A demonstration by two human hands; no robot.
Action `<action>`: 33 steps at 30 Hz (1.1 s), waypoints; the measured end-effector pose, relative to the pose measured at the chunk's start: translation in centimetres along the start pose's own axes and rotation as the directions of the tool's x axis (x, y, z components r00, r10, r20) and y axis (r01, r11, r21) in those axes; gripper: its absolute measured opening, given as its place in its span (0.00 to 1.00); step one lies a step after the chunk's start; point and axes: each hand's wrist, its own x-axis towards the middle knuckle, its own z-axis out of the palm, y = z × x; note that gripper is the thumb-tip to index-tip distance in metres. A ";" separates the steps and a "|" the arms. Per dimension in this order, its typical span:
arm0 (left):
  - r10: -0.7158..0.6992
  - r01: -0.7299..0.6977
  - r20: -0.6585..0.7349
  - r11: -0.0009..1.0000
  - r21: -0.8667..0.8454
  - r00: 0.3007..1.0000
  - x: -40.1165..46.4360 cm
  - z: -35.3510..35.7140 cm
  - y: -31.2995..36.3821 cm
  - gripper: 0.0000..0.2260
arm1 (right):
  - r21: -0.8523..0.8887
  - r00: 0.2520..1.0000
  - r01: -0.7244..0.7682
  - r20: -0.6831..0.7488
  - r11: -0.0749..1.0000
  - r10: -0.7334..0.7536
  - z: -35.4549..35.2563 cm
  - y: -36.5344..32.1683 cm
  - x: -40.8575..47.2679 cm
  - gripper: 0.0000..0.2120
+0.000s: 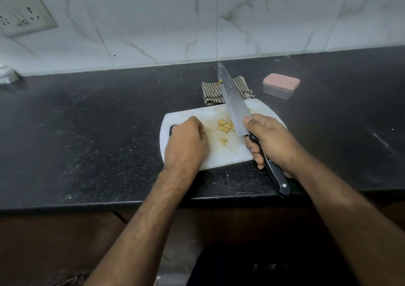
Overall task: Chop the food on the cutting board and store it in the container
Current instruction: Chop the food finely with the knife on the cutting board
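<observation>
A white cutting board (pixel 221 154) lies on the black counter near its front edge. Several small yellow food pieces (pixel 225 127) sit on the middle of the board. My right hand (pixel 271 141) grips the black handle of a large chef's knife (pixel 233 101); the blade is lifted and points away toward the wall, above the board's right half. My left hand (pixel 186 143) rests curled on the board's left end, over its handle slot, just left of the food. A clear container with a pink lid (pixel 281 84) stands closed on the counter to the back right.
A checked cloth (pixel 211 93) lies folded just behind the board, partly under the blade. The black counter (pixel 98 121) runs along a marble-tiled wall. A switch plate (pixel 24 16) is on the wall at the upper left. A metal object (pixel 7 74) sits at the far left.
</observation>
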 end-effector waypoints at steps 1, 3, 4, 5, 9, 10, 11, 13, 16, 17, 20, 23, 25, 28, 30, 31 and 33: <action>0.002 -0.003 -0.021 1.000 -0.031 1.000 -0.1 0.2 -0.3 0.06 | 0.008 1.000 0.000 -0.003 1.000 0.000 0.0 0.0 0.0 0.14; 0.030 -0.034 -0.046 0.996 -0.078 0.999 -0.6 0.4 -0.6 0.08 | 0.017 1.000 0.000 -0.006 1.000 0.000 -0.1 0.0 0.0 0.14; 0.058 -0.063 -0.054 0.994 -0.088 0.997 -0.8 0.4 -0.7 0.09 | 0.020 1.000 -0.002 -0.008 1.000 0.002 -0.1 0.1 0.0 0.14; 0.092 -0.098 -0.066 0.991 -0.092 0.994 -1.0 0.4 -0.8 0.10 | 0.024 1.000 -0.003 -0.010 1.000 0.003 -0.1 0.0 0.0 0.14; 0.245 -0.248 -0.040 0.961 -0.122 0.969 -1.1 0.4 -0.5 0.07 | 0.035 1.000 -0.005 -0.012 0.999 0.006 -0.2 0.0 0.1 0.13; 0.286 -0.284 -0.001 0.952 -0.119 0.958 -1.0 0.5 -0.2 0.07 | 0.035 1.000 -0.008 -0.011 0.999 0.009 -0.2 0.0 0.1 0.13; 0.313 -0.307 0.042 0.945 -0.108 0.949 -0.9 0.7 0.1 0.07 | 0.032 1.000 -0.012 -0.007 0.999 0.012 -0.2 0.1 0.2 0.13; 0.324 -0.317 0.095 0.945 -0.086 0.941 -0.7 1.1 0.8 0.06 | 0.013 1.000 -0.016 0.003 1.000 0.016 -0.2 0.1 0.3 0.13; 0.299 -0.296 0.088 0.954 -0.043 0.950 -0.3 1.4 1.1 0.06 | -0.012 1.000 -0.017 0.005 1.000 0.017 -0.1 0.2 0.2 0.13; 0.299 -0.299 0.076 0.954 -0.014 0.951 -0.2 1.3 1.0 0.06 | -0.020 1.000 -0.017 0.001 1.000 0.017 -0.1 0.2 0.2 0.13; 0.318 -0.317 0.010 0.942 0.108 0.948 0.2 0.9 0.3 0.06 | -0.041 1.000 -0.014 -0.007 0.999 0.014 0.0 0.2 0.1 0.13; 0.279 -0.274 -0.031 0.956 0.105 0.960 0.7 0.5 -0.5 0.05 | -0.045 1.000 -0.017 -0.010 0.999 0.016 0.0 0.2 0.2 0.13; 0.277 -0.271 -0.047 0.958 0.096 0.960 0.8 0.4 -0.8 0.06 | -0.051 1.000 -0.023 -0.015 0.998 0.022 0.0 0.1 0.2 0.14; 0.345 -0.332 -0.079 0.932 0.145 0.935 0.6 0.9 -0.1 0.07 | -0.048 0.999 -0.028 -0.035 0.998 0.026 0.0 0.1 0.3 0.17; 0.370 -0.355 -0.072 0.920 0.167 0.926 0.3 1.4 0.9 0.08 | -0.037 0.999 -0.027 -0.043 0.999 0.026 -0.1 0.1 0.3 0.17; 0.368 -0.354 -0.055 0.919 0.172 0.928 0.2 1.7 1.3 0.10 | -0.033 0.999 -0.026 -0.044 0.999 0.024 -0.1 0.2 0.3 0.17; 0.346 -0.338 -0.010 0.922 0.187 0.938 0.2 2.3 1.9 0.13 | -0.030 0.999 -0.022 -0.037 0.999 0.021 0.0 0.1 0.1 0.16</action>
